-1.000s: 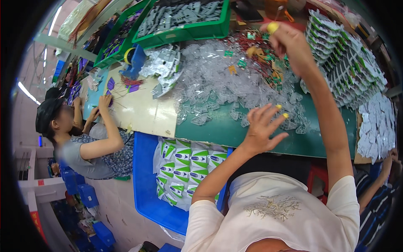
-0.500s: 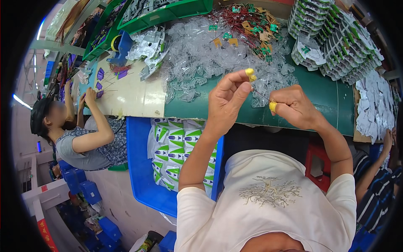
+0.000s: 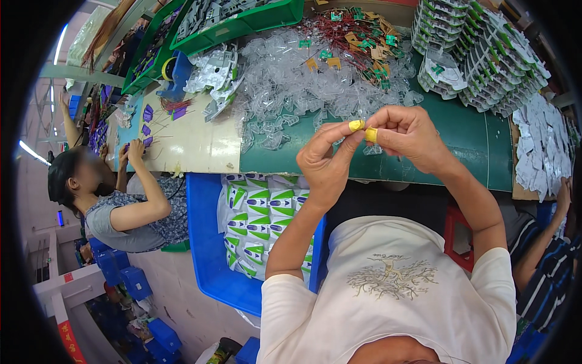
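Mid-frame, left hand (image 3: 327,161) and right hand (image 3: 409,136) pinch together on something tiny, above the bare green mat (image 3: 467,151) near its front edge.

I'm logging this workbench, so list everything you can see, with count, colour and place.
Clear plastic shells: a large heap, transparent, middle of the table.
Red wires with small tags: one tangle, red with green and tan tags, far edge.
Stacked packs: many, white and green, far right.
Green bins: two, far left, holding grey parts.
Blue bin: one, below the table edge, holding green and white packets.
Co-worker: one, seated at left.
Left hand: yellow fingertip cover, grip meeting the right.
Right hand: yellow fingertip cover, pinching something too small to tell.
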A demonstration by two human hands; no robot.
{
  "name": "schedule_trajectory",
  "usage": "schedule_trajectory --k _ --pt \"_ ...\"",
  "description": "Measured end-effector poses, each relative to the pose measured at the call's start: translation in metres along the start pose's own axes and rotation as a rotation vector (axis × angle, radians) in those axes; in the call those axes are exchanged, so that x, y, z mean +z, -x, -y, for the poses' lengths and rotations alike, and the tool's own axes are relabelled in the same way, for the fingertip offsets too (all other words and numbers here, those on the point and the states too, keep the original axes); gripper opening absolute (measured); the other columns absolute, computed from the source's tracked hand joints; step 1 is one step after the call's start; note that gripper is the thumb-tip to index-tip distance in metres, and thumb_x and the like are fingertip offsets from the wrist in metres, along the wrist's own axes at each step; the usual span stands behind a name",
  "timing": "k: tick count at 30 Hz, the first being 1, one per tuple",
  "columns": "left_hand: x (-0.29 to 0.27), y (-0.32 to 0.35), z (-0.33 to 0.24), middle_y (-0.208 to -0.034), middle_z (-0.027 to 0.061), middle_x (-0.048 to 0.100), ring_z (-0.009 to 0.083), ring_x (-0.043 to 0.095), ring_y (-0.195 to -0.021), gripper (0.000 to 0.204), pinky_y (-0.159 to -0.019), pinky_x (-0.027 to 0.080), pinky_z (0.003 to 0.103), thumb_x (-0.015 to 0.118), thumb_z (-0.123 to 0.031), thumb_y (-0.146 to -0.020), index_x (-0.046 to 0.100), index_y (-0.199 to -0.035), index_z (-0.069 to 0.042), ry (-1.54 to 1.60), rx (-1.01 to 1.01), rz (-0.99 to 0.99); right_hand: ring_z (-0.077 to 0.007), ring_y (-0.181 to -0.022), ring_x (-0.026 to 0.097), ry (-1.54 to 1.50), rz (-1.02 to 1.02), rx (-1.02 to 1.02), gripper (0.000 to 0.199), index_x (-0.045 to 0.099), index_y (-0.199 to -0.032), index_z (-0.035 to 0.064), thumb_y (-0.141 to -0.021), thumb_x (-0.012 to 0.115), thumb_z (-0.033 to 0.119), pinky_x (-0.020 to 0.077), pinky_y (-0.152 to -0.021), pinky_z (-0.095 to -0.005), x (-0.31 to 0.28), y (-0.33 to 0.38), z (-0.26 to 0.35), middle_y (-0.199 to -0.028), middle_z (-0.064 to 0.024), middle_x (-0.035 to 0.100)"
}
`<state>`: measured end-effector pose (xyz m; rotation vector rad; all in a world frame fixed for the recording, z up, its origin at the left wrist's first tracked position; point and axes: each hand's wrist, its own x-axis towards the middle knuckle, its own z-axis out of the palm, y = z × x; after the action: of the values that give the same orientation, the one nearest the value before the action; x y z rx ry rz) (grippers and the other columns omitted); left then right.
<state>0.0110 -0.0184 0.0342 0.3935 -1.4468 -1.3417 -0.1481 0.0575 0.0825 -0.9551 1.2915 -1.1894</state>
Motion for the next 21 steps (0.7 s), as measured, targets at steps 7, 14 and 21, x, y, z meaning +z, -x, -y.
schedule_trajectory --k 7,14,21 --pt "-0.003 0.005 -0.001 -0.089 0.0014 0.066 0.0049 0.059 -0.079 0.026 -0.070 0.049 0.019 0.073 0.003 -0.083 0.066 -0.109 0.000 0.054 -0.288 -0.023 -0.0008 -0.059 0.046 0.413 -0.251 -0.274 0.008 0.066 -0.088 -0.0006 -0.080 0.066 0.003 0.0380 -0.051 -0.0213 0.015 -0.002 -0.011 -0.072 0.0009 0.061" --pt "-0.021 0.012 0.004 -0.089 0.0023 0.065 0.0065 0.058 -0.075 0.018 -0.067 0.048 0.021 0.074 -0.003 -0.084 0.070 -0.102 0.000 0.071 -0.419 0.102 -0.0086 -0.066 0.057 0.459 -0.080 -0.431 0.011 0.070 -0.092 -0.0003 -0.081 0.068 0.000 0.0430 -0.058 -0.0236 0.006 -0.005 -0.022 -0.080 -0.0045 0.066" --pt "-0.058 -0.014 0.014 -0.096 0.0028 0.064 0.0107 0.062 -0.077 0.042 -0.069 0.051 0.023 0.068 -0.013 -0.091 0.054 -0.129 -0.006 0.600 -0.947 0.249 -0.0047 -0.075 0.054 0.206 0.010 -0.247 0.009 0.066 -0.097 -0.0002 -0.089 0.064 0.001 0.0440 -0.067 -0.0199 0.011 -0.021 -0.032 -0.085 0.0003 0.062"
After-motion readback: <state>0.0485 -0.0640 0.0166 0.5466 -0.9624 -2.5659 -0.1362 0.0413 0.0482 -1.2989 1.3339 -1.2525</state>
